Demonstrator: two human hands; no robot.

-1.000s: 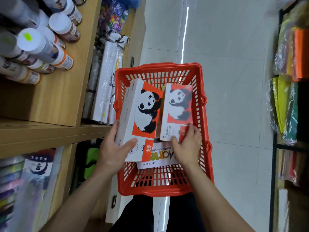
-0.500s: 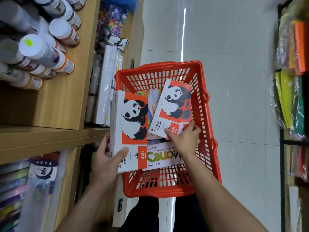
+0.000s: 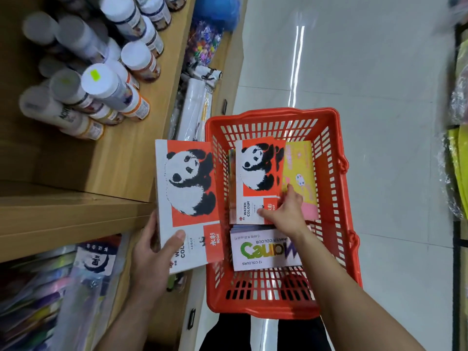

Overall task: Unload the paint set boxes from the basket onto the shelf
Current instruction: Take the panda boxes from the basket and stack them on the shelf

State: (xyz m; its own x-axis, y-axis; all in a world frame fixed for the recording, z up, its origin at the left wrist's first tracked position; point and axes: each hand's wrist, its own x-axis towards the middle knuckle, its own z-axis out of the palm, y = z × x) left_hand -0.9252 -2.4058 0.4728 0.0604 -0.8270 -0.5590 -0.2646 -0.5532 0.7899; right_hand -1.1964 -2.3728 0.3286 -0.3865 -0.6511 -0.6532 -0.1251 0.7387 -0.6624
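Note:
My left hand (image 3: 152, 257) grips the near end of a white and orange panda paint set box (image 3: 187, 198), held outside the red basket (image 3: 339, 198), between its left wall and the wooden shelf (image 3: 121, 158). Inside the basket my right hand (image 3: 283, 211) pinches the lower corner of a second panda box (image 3: 255, 173). A yellow and pink box (image 3: 302, 173) lies beside it on the right. Nearer to me lies a white 12-colours water colour box (image 3: 260, 252).
Several white-capped bottles (image 3: 101, 82) lie on the wooden shelf at the upper left. White rolled packs (image 3: 195, 107) stand beyond the basket's left side. Bagged art supplies (image 3: 63, 287) fill the lower shelf. Tiled floor (image 3: 379, 84) spreads to the right, with another rack (image 3: 458, 148) at the edge.
My left hand has carried its panda box leftward out of the basket toward the shelf. My right hand has shifted the second panda box and keeps hold of its corner; a yellow box now shows.

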